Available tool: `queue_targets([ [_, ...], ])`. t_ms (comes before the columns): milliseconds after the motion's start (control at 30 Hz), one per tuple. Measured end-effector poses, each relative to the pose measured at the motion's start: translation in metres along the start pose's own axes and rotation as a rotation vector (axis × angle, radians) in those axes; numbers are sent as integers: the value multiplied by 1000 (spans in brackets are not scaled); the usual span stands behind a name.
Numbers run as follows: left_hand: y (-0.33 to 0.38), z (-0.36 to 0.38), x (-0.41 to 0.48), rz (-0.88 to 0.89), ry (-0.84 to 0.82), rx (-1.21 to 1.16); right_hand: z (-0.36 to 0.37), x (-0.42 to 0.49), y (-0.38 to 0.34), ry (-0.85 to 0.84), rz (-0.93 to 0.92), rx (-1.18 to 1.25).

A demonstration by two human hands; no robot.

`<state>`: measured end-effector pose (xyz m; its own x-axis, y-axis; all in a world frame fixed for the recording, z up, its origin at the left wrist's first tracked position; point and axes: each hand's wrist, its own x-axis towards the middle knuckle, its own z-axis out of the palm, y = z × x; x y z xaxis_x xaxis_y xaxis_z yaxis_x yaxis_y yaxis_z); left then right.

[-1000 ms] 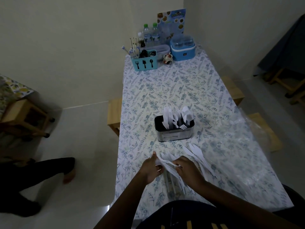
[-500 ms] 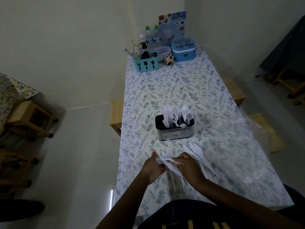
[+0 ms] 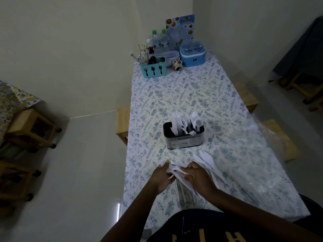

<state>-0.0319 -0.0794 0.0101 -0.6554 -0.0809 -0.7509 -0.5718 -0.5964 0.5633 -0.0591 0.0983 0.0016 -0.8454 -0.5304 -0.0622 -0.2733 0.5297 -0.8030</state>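
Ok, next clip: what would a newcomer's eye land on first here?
The left hand and right hand grip a bundle of white plastic cutlery at the near end of the flowered table. Just beyond stands a dark holder with more white cutlery upright in it, and loose white knives lie right of the hands.

On the table (image 3: 183, 95), a holder (image 3: 183, 142) stands midway, with cutlery (image 3: 209, 163) just near of it. At the far end, a caddy (image 3: 153, 70) stands left, a box (image 3: 192, 56) right and bottles (image 3: 160, 41) behind.

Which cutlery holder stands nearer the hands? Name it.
The black holder of white plastic cutlery, mid-table, just beyond the left hand and right hand. The turquoise holder stands far off at the back.
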Motion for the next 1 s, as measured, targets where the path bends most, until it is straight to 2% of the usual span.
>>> queue_targets([
  [133,2,1,1,-5,7,16,-2,2,3,3,20,53],
  [333,8,-1,9,41,18,74,-5,-4,-5,-259,119,27],
  [533,11,3,8,53,20,100,-6,1,-4,-344,165,56],
  [633,12,5,8,64,27,124,-8,1,-9,-365,216,103],
  [800,12,8,5,140,-3,219,-11,-2,-18,-374,150,120],
  [1000,11,9,0,256,-47,301,-13,-1,-24,-380,181,182],
])
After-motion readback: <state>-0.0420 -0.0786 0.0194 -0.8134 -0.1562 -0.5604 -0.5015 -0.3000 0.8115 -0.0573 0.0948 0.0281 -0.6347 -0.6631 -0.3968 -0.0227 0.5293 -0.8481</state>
